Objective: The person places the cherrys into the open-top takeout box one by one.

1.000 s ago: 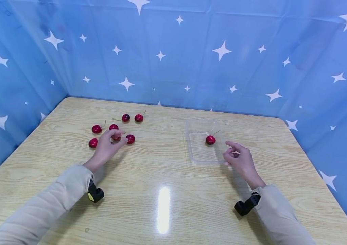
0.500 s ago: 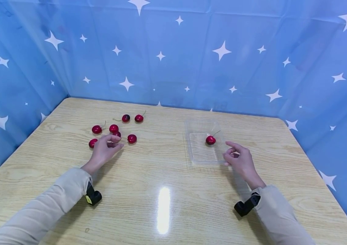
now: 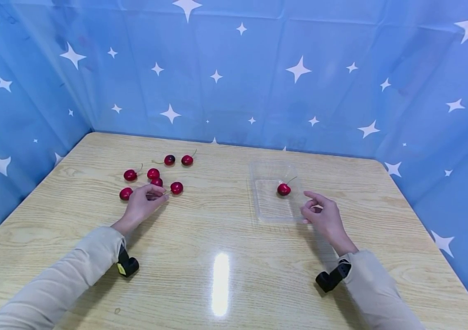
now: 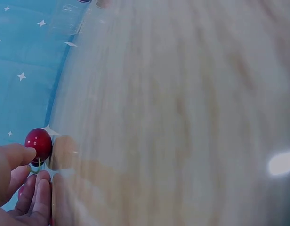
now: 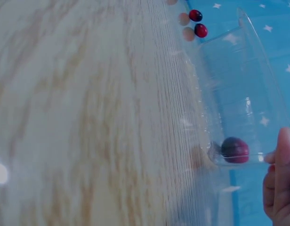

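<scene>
A red cherry (image 3: 177, 188) lies just beyond the fingertips of my left hand (image 3: 140, 204). Its thin stem (image 4: 39, 164) points back into the gap between thumb and fingers, which stand apart in the left wrist view. More red cherries, such as one (image 3: 153, 173) behind the hand and another (image 3: 126, 194) to its left, lie around it. At the right, my right hand (image 3: 325, 217) pinches the near right rim of a clear plastic container (image 3: 272, 213). Inside this container sits a single stemmed cherry (image 3: 283, 189).
Two stemmed cherries, one darker (image 3: 169, 160) and one bright red (image 3: 187, 160), lie farther back on the wooden table (image 3: 217, 220). A blue curtain with white stars (image 3: 234, 91) stands right behind the table's far edge. Light glares off the tabletop near the front.
My left hand has drawn back slightly toward me and left from the cherry, then edged a little right. That cherry has shifted slightly. The right hand and container have stayed put.
</scene>
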Demonstrator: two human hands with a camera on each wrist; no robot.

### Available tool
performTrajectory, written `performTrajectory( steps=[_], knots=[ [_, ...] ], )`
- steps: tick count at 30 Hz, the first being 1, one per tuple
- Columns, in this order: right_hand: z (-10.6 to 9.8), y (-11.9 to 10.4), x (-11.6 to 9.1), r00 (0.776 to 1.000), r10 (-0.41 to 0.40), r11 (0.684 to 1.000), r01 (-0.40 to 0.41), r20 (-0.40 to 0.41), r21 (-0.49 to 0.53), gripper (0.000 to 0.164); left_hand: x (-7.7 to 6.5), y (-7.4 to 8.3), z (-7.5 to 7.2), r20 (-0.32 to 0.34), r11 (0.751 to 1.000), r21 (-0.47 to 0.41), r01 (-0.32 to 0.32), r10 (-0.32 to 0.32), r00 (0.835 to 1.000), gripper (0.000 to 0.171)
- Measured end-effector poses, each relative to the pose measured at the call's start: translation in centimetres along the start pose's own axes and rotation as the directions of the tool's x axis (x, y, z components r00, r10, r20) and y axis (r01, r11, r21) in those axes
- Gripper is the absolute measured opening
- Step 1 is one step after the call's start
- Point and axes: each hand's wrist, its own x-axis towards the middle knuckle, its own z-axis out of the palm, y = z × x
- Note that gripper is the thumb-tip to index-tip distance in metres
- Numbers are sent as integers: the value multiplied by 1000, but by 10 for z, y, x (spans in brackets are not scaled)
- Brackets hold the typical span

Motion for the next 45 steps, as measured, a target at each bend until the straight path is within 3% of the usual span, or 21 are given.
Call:
performTrajectory(
  steps=[8, 18, 37, 45],
  knots=[
    [1, 1, 0, 1000, 1, 1000, -1, -16, 0, 45, 1, 0, 2, 4, 1000, 10, 17, -17, 1000, 24],
    [-1, -1, 0, 1000, 3, 1000, -3, 8, 5, 47, 1, 4, 2, 65, 999, -17, 39, -37, 997, 26],
    [0, 0, 0, 1000, -11, 1000, 10, 9, 25, 46, 2, 0, 1, 43, 1000, 4, 19, -20, 999, 18],
    [0, -1, -1, 1000, -7, 1000, 7, 8, 29, 45, 2, 7, -2, 48, 999, -22, 24, -23, 999, 18]
  ],
)
